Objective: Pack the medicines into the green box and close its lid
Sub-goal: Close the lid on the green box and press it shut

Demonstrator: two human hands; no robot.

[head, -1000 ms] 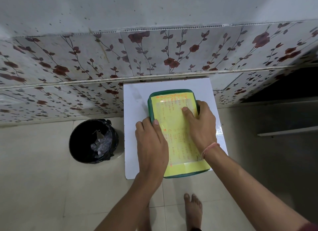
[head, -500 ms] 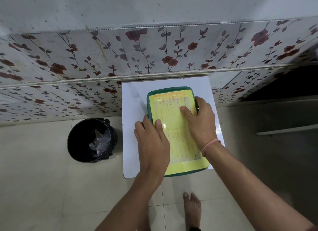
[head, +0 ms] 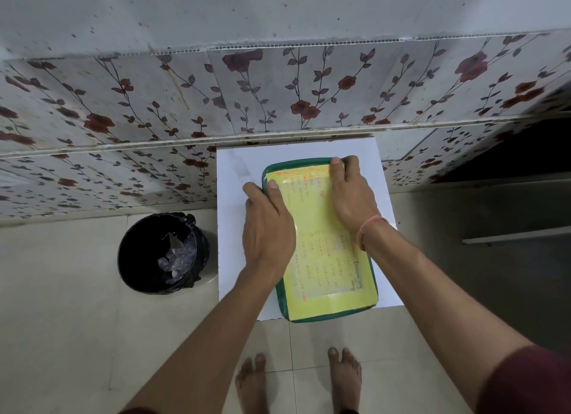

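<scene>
The green box (head: 281, 302) lies on a white table top (head: 238, 179), its lid down and covered by a yellow printed label (head: 321, 259). My left hand (head: 267, 228) presses on the lid's left edge, thumb on top and fingers over the side. At the far right corner of the lid sits my right hand (head: 349, 194), fingers curled over the rim. No medicines are visible; the inside of the box is hidden.
A black waste bin (head: 163, 253) with crumpled plastic stands on the tiled floor left of the table. A flower-patterned wall (head: 278, 89) rises directly behind the table. My bare feet (head: 344, 379) are below the table's near edge.
Both hands slid away from me along the lid: the right one from the lid's middle to its far right corner, the left one further up the left edge.
</scene>
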